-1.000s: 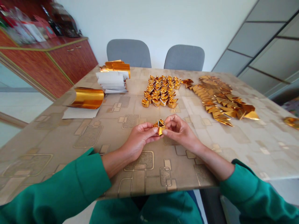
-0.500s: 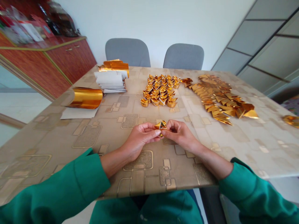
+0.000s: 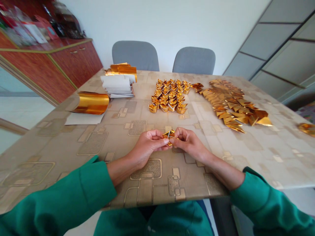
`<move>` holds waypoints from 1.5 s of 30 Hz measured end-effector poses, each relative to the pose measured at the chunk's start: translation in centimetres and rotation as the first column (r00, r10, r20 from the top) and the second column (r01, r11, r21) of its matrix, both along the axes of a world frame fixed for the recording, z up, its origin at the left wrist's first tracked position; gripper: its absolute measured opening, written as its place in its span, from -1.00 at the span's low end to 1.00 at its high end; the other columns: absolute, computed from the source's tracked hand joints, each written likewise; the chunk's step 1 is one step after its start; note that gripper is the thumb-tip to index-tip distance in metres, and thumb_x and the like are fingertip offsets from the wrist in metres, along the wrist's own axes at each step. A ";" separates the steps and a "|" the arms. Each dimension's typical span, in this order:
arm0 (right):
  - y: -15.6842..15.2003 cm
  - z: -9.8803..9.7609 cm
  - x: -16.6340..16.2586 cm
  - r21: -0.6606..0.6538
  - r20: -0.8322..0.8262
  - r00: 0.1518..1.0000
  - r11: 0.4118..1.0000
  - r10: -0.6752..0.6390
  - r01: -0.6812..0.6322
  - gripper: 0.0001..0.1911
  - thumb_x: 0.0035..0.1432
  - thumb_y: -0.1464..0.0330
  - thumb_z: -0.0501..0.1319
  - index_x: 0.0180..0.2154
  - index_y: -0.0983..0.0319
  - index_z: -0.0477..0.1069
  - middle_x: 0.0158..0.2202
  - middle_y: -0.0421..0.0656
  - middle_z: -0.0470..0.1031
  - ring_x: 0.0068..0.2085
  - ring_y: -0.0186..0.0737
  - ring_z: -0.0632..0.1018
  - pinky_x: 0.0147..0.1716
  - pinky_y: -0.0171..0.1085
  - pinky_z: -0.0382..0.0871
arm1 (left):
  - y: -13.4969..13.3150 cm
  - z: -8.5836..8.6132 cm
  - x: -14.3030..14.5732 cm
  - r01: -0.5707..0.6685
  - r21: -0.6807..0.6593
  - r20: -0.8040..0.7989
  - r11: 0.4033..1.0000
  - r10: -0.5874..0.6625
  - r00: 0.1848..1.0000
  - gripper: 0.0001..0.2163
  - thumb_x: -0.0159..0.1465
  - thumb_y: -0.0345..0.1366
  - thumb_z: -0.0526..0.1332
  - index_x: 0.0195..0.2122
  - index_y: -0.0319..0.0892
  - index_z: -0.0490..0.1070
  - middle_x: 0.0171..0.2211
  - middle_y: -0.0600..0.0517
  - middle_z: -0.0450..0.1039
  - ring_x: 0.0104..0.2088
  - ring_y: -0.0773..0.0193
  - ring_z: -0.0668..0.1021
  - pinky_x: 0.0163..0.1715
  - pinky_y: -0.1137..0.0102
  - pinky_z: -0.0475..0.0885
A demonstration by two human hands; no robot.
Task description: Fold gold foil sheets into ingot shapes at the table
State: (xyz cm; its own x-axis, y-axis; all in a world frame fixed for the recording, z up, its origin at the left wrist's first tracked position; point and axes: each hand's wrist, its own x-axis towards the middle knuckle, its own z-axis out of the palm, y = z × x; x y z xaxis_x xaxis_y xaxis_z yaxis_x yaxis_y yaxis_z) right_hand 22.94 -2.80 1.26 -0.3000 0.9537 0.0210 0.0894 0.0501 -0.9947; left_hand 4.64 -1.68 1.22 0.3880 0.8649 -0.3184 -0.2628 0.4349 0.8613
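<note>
Pinching folded gold paper [image 3: 169, 134] mid-frame, seemingly longest sideways, open on top, with left fingers [image 3: 160, 143] and right fingers [image 3: 178, 143].

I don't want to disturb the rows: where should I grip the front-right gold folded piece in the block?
I'd pinch the lower body of that front-right piece, coming from the near right: other folded pieces crowd behind it and to its left, and its upturned points look thin and easily bent.

Plain grn slvs [image 3: 56, 200], wide cuffs [image 3: 98, 180]; lower garment [image 3: 177, 219] also grn.
</note>
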 end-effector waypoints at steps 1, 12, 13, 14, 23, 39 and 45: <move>0.1 0.1 0.0 -0.017 -0.010 1.000 1.000 0.017 -0.017 -0.61 0.09 0.08 0.33 -0.43 0.21 0.26 -0.54 -0.32 0.30 -0.53 -0.41 0.26 -0.52 -0.35 0.13 | 0.0 0.0 0.0 -0.001 0.000 0.007 1.000 0.001 1.000 -0.68 -0.06 -0.31 0.53 -0.42 -0.27 0.41 -0.45 0.03 0.57 -0.44 0.36 0.60 -0.35 0.46 0.50; 0.0 0.6 -0.3 0.090 0.036 0.999 0.996 -0.023 0.020 -0.63 0.10 0.06 0.31 -0.41 0.21 0.31 -0.46 -0.26 0.35 -0.43 -0.36 0.33 -0.43 -0.33 0.25 | 0.2 0.3 -0.1 -0.061 -0.037 0.145 0.997 0.065 0.987 -0.75 0.04 -0.37 0.47 -0.30 -0.23 0.46 -0.34 0.06 0.56 -0.35 0.38 0.58 -0.25 0.44 0.51; 0.0 0.6 -0.3 0.099 0.039 0.999 0.995 -0.035 0.031 -0.62 0.10 0.05 0.31 -0.42 0.21 0.31 -0.46 -0.26 0.35 -0.43 -0.36 0.34 -0.43 -0.33 0.26 | 0.2 0.3 -0.1 -0.060 -0.034 0.140 0.998 0.064 0.988 -0.76 0.04 -0.36 0.47 -0.31 -0.23 0.46 -0.34 0.06 0.55 -0.35 0.38 0.58 -0.26 0.44 0.51; -0.1 0.6 -0.3 0.105 0.039 0.998 0.994 -0.046 0.042 -0.62 0.10 0.06 0.31 -0.42 0.21 0.30 -0.46 -0.26 0.35 -0.42 -0.35 0.34 -0.43 -0.33 0.26 | 0.1 0.3 -0.1 -0.059 -0.030 0.133 0.998 0.062 0.989 -0.76 0.04 -0.36 0.47 -0.32 -0.24 0.46 -0.35 0.05 0.55 -0.36 0.38 0.57 -0.27 0.45 0.51; -0.4 0.1 -0.6 0.163 0.088 0.981 0.975 -0.170 0.155 -0.72 0.12 0.24 0.26 -0.50 0.19 0.23 -0.55 -0.30 0.24 -0.50 -0.38 0.24 -0.51 -0.35 0.14 | -0.2 0.2 0.3 -0.022 -0.053 0.103 0.998 0.028 0.994 -0.78 0.05 -0.38 0.46 -0.32 -0.27 0.47 -0.37 0.03 0.56 -0.38 0.39 0.57 -0.28 0.47 0.51; -0.3 0.3 -0.5 0.141 0.106 0.991 0.988 -0.075 0.060 -0.69 0.20 0.14 0.21 -0.46 0.19 0.24 -0.53 -0.29 0.28 -0.49 -0.36 0.28 -0.48 -0.34 0.16 | -0.3 -0.1 0.1 -0.035 0.066 0.023 0.997 0.034 0.999 -0.73 -0.03 -0.27 0.50 -0.41 -0.26 0.47 -0.46 0.06 0.53 -0.44 0.38 0.55 -0.34 0.46 0.44; -0.4 0.5 -0.7 0.154 0.145 0.986 0.987 -0.078 0.055 -0.71 0.20 0.13 0.20 -0.43 0.18 0.25 -0.49 -0.28 0.28 -0.45 -0.33 0.30 -0.46 -0.33 0.16 | -0.5 0.1 0.2 -0.025 0.068 0.040 0.997 0.022 0.999 -0.72 -0.02 -0.24 0.50 -0.41 -0.27 0.49 -0.48 0.07 0.53 -0.47 0.39 0.56 -0.36 0.47 0.45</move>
State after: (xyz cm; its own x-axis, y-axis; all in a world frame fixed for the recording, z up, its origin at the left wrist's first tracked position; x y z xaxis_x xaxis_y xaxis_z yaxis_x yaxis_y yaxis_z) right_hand 22.25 -3.20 1.77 -0.2463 0.9613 0.1236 0.2456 0.1853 -0.9515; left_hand 4.82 -2.17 1.32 0.3780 0.8934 -0.2429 -0.3063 0.3682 0.8779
